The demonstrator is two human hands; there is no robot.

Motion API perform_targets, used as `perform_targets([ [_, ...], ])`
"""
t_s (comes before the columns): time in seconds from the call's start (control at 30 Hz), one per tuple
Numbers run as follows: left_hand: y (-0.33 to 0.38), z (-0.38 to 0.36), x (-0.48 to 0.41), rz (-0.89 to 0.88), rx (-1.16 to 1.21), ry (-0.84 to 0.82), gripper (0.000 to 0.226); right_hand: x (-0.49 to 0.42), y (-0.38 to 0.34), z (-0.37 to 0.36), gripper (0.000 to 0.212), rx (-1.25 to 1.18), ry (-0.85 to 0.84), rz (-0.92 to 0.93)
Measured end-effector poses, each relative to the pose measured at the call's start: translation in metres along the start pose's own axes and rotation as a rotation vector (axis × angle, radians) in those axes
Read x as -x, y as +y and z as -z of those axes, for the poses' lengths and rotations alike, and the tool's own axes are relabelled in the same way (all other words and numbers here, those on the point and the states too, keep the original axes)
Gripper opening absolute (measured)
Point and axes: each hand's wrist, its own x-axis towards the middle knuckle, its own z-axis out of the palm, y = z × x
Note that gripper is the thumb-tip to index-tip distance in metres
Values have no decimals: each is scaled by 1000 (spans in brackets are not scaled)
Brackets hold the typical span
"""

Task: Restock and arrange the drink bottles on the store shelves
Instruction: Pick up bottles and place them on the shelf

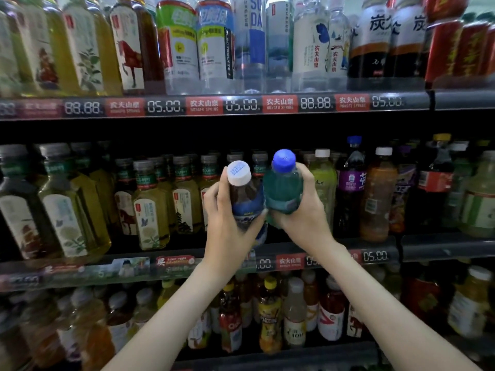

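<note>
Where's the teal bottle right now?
Head view, centre: the right hand grips the teal bottle in front of the middle shelf, right beside the white-capped bottle in the left hand.

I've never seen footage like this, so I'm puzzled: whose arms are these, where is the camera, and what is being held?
No machine here: a person wears a camera on the head, looking forward and down, so you see their own bare arms. The left hand grips a white-capped bottle; the right hand grips a bluish-green bottle with a blue cap. Both are held side by side before the middle shelf, which is full of drink bottles.
</note>
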Motion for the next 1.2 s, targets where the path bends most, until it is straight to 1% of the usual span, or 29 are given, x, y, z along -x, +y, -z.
perform_targets([
  [0.07,14,6,3,22,50,-4,82,5,-18,8,87,-14,19,10],
  [0.17,32,13,19,157,179,-61,90,26,-32,21,89,12,19,-18],
  [0.27,42,14,46,324,327,-175,95,60,-36,36,87,37,-25,-145],
  [0.33,47,8,71,470,420,-256,104,90,-33,46,84,62,-44,-263],
  [0.4,51,-1,99,621,458,-319,114,122,-25,56,82,81,-42,-388],
  [0.47,56,-12,134,700,427,-411,114,160,-14,69,80,108,-55,-500],
  [0.6,66,-35,206,749,337,-665,93,239,22,98,76,125,-93,-719],
  [0.63,67,-41,225,788,349,-706,92,258,35,106,76,129,-87,-773],
  [0.7,71,-53,261,868,373,-799,98,296,64,122,77,148,-75,-866],
  [0.77,73,-66,301,898,344,-879,93,335,92,134,79,159,-43,-951],
  [0.83,78,-81,346,934,283,-932,79,382,122,143,82,166,33,-1057],
  [0.9,81,-99,399,1012,235,-980,72,437,153,151,80,180,76,-1149],
  [1.0,83,-129,487,1098,143,-1018,71,533,203,157,70,222,126,-1324],
  [1.1,75,-164,593,1129,80,-1067,72,638,256,154,47,249,19,-1464],
  [1.13,71,-175,630,1152,58,-1091,74,667,268,149,47,278,30,-1505],
  [1.2,59,-194,708,1158,29,-1138,78,723,295,138,56,301,105,-1541],
])
